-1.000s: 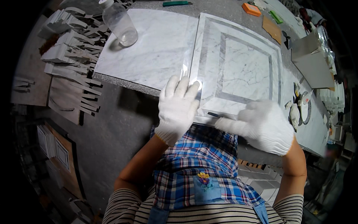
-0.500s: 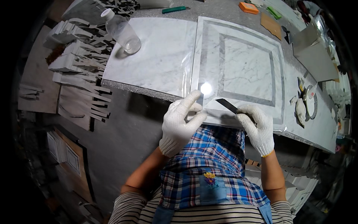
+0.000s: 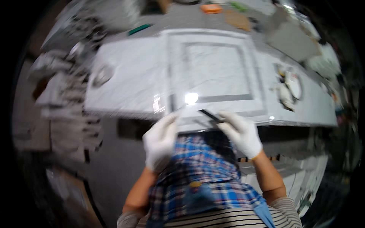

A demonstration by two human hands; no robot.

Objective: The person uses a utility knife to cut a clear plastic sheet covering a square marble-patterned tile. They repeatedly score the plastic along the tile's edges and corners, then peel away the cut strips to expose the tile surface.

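The picture is smeared by motion. A white marble panel [image 3: 218,74] with grey inlaid border bands lies on the worktop before me. In its white glove, my right hand [image 3: 242,135] pinches a narrow dark flat strip [image 3: 210,115], whose free end points left over the panel's near edge. My left hand [image 3: 160,141], also gloved, is at the panel's near left corner. Its fingers reach up toward the edge, too blurred to show whether they grip anything. A bright light reflection sits on the panel between the hands.
A plain marble slab [image 3: 127,78] adjoins on the left, bearing a clear bottle [image 3: 103,75]. Stacked stone strips [image 3: 62,87] stand farther left. Beyond are a green cutter [image 3: 140,29] and an orange box [image 3: 211,8]. To the right lie a roll of tape [image 3: 294,86] and a grey box [image 3: 291,36].
The whole view has shifted, so the panel now appears farther left and lower. My right hand still holds the dark strip. Both hands stay near the panel's front edge.
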